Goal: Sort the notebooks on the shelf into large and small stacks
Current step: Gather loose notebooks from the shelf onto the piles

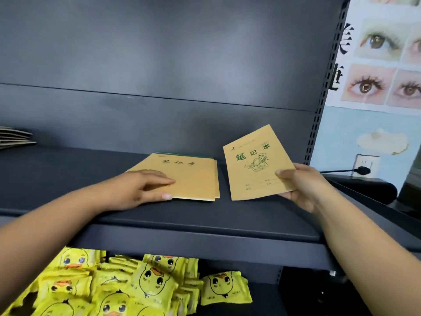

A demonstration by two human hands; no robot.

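Observation:
A stack of tan notebooks (pixel 193 176) with green lettering lies flat on the dark grey shelf (pixel 68 179). My left hand (pixel 145 188) rests on the stack's near left corner, fingers straight on the top cover and thumb along its front edge. My right hand (pixel 303 185) pinches the lower right corner of a single tan notebook (pixel 255 165) with a green cartoon drawing. It is held tilted above the shelf, just right of the stack.
More tan notebooks (pixel 16 139) lie piled at the shelf's far left end. Yellow duck-print packets (pixel 136 286) fill the shelf below. A perforated upright (pixel 319 124) bounds the right side, with a poster, a wall socket (pixel 364 166) and a plug beyond.

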